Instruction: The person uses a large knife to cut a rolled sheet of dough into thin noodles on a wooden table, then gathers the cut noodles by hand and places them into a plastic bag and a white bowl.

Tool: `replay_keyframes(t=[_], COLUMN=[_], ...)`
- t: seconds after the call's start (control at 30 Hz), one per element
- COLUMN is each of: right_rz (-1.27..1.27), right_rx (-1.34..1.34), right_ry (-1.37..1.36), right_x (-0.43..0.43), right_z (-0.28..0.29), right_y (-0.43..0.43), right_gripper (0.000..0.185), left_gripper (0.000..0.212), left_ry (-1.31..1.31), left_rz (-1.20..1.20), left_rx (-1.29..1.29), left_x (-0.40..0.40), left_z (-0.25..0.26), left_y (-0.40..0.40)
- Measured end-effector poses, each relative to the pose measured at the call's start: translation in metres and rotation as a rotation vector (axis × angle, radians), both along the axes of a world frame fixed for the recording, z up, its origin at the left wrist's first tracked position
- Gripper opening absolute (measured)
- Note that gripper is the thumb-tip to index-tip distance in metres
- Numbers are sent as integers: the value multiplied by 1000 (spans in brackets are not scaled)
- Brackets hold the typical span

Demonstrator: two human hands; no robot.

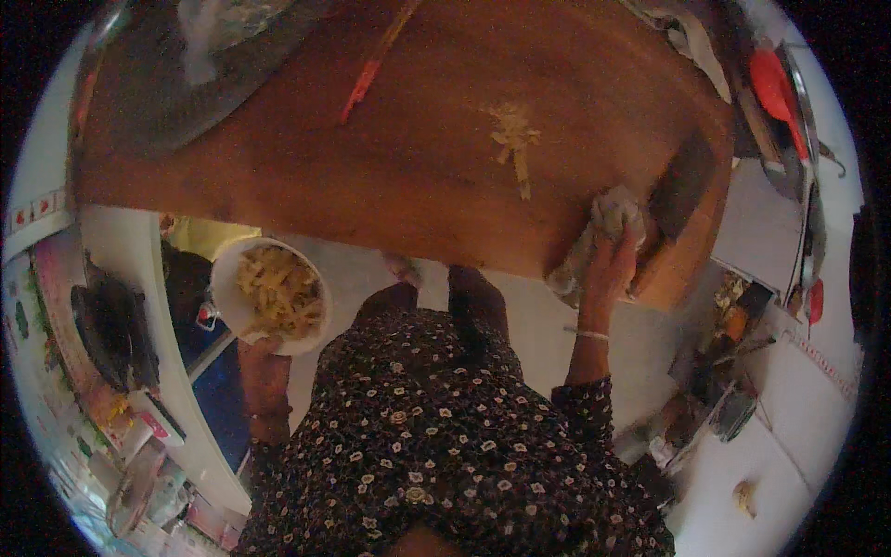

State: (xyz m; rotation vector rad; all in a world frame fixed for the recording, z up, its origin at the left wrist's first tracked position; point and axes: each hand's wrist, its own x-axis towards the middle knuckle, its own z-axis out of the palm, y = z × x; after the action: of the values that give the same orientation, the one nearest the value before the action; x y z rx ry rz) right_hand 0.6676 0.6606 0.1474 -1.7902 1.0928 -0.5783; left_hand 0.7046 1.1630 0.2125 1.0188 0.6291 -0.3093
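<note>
Below the front edge of a brown wooden table [418,188], my left hand [266,346] grips the near rim of a white bowl [224,271]. Inside the bowl lie many pale yellow scraps [278,292], perhaps peelings. My right hand [618,254] is closed around a bunched, damp-looking greyish cloth [616,205] at the table's front right; part of it hangs over the edge. A small heap of similar yellow scraps [514,139] lies on the wood, trailing towards me. Right of the cloth is a dark flat rectangular object [683,184], too blurred to identify.
A thin stick-like tool with a red end [360,90] lies on the table's far side. A large dark round tray or pan [209,104] covers the far left. Red ladle-like utensil [771,87] stands at far right. Cluttered shelves [132,445] flank my left.
</note>
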Motion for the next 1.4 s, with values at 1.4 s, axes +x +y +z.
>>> replay_keyframes(t=[1.4], right_rz=[1602], right_rx=[-521], right_ry=[-24], right_x=[78], right_z=[23], right_y=[132], right_gripper=[45], left_gripper=[59], left_ry=[84], left_rz=[35], left_rx=[-265], left_x=[-54], left_z=[-108], left_y=[-156])
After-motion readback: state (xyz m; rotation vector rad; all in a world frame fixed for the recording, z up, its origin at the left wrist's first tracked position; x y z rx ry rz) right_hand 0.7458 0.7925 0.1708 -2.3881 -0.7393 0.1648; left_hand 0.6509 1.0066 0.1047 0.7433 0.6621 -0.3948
